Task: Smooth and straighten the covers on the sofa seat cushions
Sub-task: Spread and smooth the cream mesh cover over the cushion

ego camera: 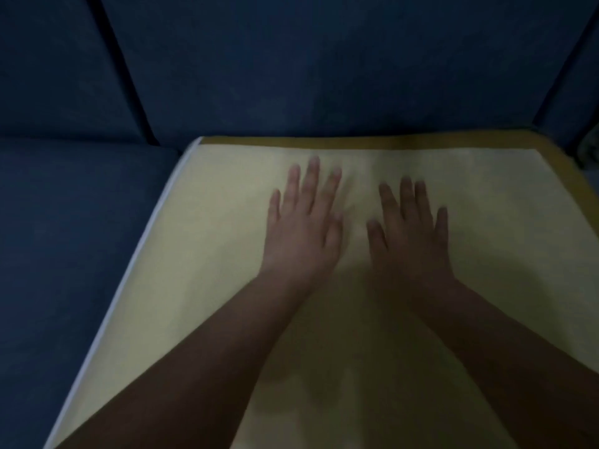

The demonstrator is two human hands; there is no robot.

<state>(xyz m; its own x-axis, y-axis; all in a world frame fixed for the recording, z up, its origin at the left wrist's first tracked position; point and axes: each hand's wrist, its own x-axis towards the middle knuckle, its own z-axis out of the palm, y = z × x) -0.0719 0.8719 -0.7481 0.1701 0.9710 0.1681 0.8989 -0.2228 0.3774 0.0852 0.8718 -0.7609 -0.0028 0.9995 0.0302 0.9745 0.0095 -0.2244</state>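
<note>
Left hand point(301, 233), right hand point(411, 236) rest on yellow cover point(207, 254) over blue sofa point(291, 76).

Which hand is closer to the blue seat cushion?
Left. The left hand lies flat on the yellow cover, on the side toward the blue seat cushion; the right hand lies beside it, farther from that cushion.

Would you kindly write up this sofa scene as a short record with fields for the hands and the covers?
left hand: fingers straight, spread, on the pale yellow fabric cover
right hand: the same, beside it, apart
cover edges: mustard band at back, white strip at left
neighbour: bare dark blue seat cushion, left
behind: dark blue back cushions
sharpness: fingertips blurred
</note>
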